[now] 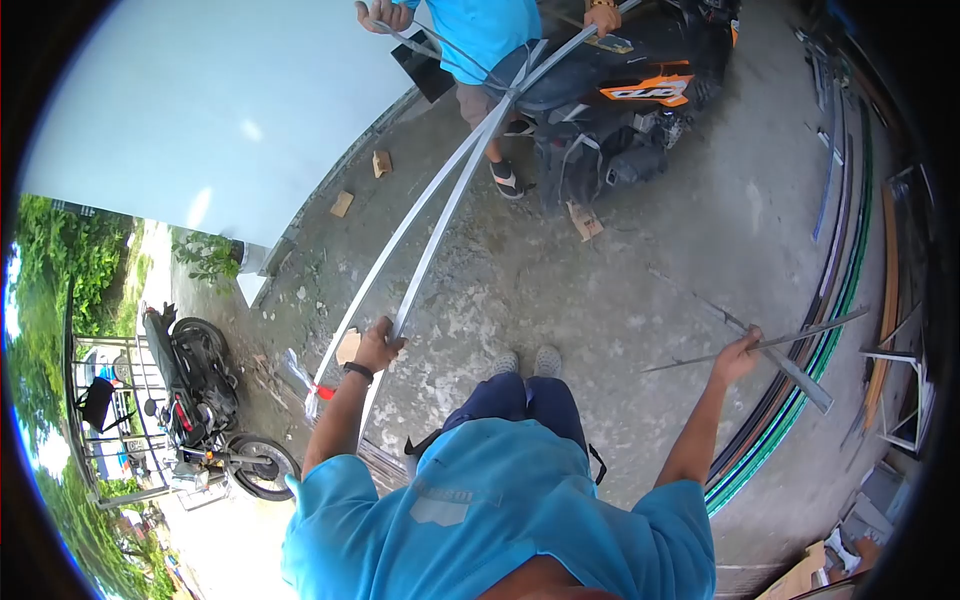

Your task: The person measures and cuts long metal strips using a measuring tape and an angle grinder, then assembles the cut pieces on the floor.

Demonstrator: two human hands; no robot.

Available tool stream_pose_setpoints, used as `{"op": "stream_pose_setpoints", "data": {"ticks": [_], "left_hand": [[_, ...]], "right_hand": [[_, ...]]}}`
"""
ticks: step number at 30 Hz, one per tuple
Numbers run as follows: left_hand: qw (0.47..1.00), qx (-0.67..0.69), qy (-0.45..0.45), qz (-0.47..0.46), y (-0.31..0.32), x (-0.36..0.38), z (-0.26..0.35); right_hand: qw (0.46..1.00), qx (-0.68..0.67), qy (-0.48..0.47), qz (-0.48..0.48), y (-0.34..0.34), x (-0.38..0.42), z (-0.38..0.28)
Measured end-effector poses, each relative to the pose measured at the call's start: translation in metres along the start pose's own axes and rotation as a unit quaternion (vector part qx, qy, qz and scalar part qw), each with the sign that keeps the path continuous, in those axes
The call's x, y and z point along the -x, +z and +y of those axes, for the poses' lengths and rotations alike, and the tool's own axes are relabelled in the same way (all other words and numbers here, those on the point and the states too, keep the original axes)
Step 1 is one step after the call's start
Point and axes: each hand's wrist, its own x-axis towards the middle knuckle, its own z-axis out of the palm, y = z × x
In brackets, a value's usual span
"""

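Long silver strips (pixel 434 248): crossing ahead, running from beside my left arm towards a co-worker (pixel 487 40).
My left hand (pixel 378 346): grasping one of them.
My right hand (pixel 740 357): clenched on thin metal pieces (pixel 795 377) that cross.
Black-and-orange motorcycle (pixel 648 90): beside the co-worker.
Ground (pixel 600 290): stained grey concrete, under my feet.

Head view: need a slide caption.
Left hand on one long pale strip, right hand gripping crossed metal pieces, co-worker at the strip's far end.

The co-worker in a light blue shirt (pixel 482 42) is cut off above the chest by the top edge.
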Motion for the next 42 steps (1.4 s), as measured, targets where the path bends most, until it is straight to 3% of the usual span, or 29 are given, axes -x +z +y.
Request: {"op": "stream_pose_setpoints", "data": {"ticks": [5, 7, 9, 12, 15, 19, 20, 22, 26, 28, 36, 39, 42], "left_hand": [[0.997, 0.074, -0.020, -0.018, 0.045, 0.036, -0.087], [0.989, 0.108, -0.082, -0.060, 0.047, 0.067, -0.099], [0.999, 0.030, -0.029, -0.018, 0.065, 0.092, -0.138], [0.995, 0.101, -0.020, -0.012, 0.056, 0.140, -0.131], [0.984, 0.164, -0.050, -0.041, 0.066, 0.184, -0.163], [0.975, 0.210, -0.078, 0.008, 0.094, 0.301, -0.241], [0.962, 0.252, -0.082, 0.060, 0.115, 0.335, -0.276], [0.981, 0.129, -0.110, 0.098, 0.075, 0.400, -0.238], [0.976, 0.082, -0.199, 0.040, 0.060, 0.468, -0.234], [0.977, 0.084, -0.198, 0.010, 0.087, 0.487, -0.272], [0.971, 0.012, -0.199, -0.133, 0.143, 0.464, -0.319], [0.976, -0.024, -0.145, -0.160, 0.205, 0.430, -0.359], [0.956, -0.080, -0.140, -0.246, 0.221, 0.390, -0.344]], "right_hand": [[0.998, -0.018, 0.030, 0.051, -0.034, 0.003, -0.026], [0.998, -0.010, 0.005, 0.063, -0.051, 0.006, -0.038], [0.996, 0.030, -0.040, 0.072, -0.072, 0.018, -0.045], [0.995, 0.001, -0.054, 0.079, -0.093, 0.042, -0.049], [0.998, 0.029, -0.015, 0.054, -0.115, 0.076, -0.069], [0.998, 0.059, -0.031, 0.018, -0.135, 0.127, -0.078], [0.997, 0.068, -0.027, 0.015, -0.140, 0.141, -0.079], [0.995, 0.097, -0.021, 0.000, -0.153, 0.166, -0.082], [0.994, 0.091, -0.063, 0.026, -0.165, 0.205, -0.088], [0.992, 0.108, -0.056, 0.026, -0.172, 0.216, -0.094], [0.994, 0.066, -0.085, 0.020, -0.211, 0.252, -0.071], [0.993, 0.083, -0.079, -0.018, -0.234, 0.269, -0.073], [0.992, 0.081, -0.049, -0.079, -0.267, 0.300, -0.088]]}}
